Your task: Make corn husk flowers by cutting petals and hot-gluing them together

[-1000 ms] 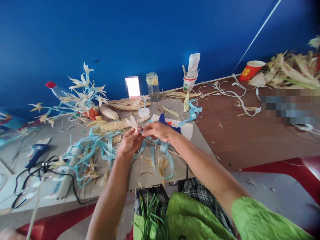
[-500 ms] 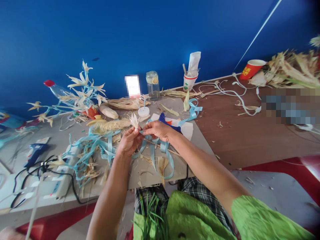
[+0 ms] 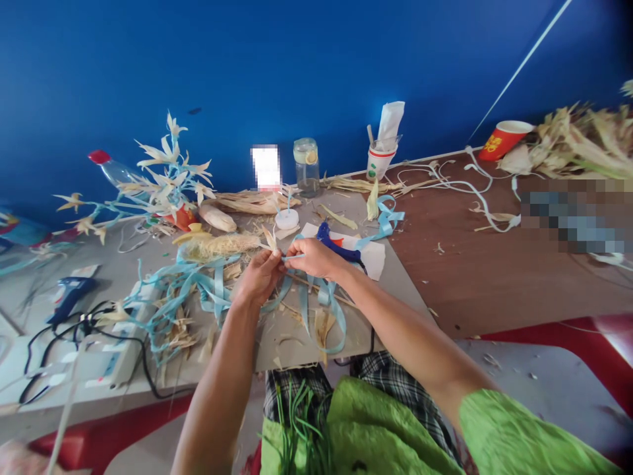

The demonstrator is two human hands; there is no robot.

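Between the fingertips of my left hand [image 3: 258, 278] is a small pale corn-husk flower [image 3: 270, 239], its petals pointing up. My right hand [image 3: 315, 258] pinches light blue tape [image 3: 293, 256] at the flower's base, close against the left fingertips. Loops of blue ribbon [image 3: 339, 333] hang down over the board below the hands. Just behind the right hand, a blue glue gun [image 3: 324, 234] lies on white paper [image 3: 376, 260]. A bundle of corn silk [image 3: 217, 247] is left of the flower. The fingers partly hide the flower's stem.
Husk flowers on blue stems [image 3: 165, 155] stand at the left. A second glue gun [image 3: 73, 295] lies near a power strip [image 3: 123, 363] with black cables. Behind are a white round lid [image 3: 287, 220], a glass jar [image 3: 307, 173] and a paper cup [image 3: 380, 162]. A red cup [image 3: 504, 140] leans at right.
Both hands stay together at the flower. The flower has turned slightly and its petals look narrower. My right fingers have shifted a little at the tape, and the view has moved slightly.
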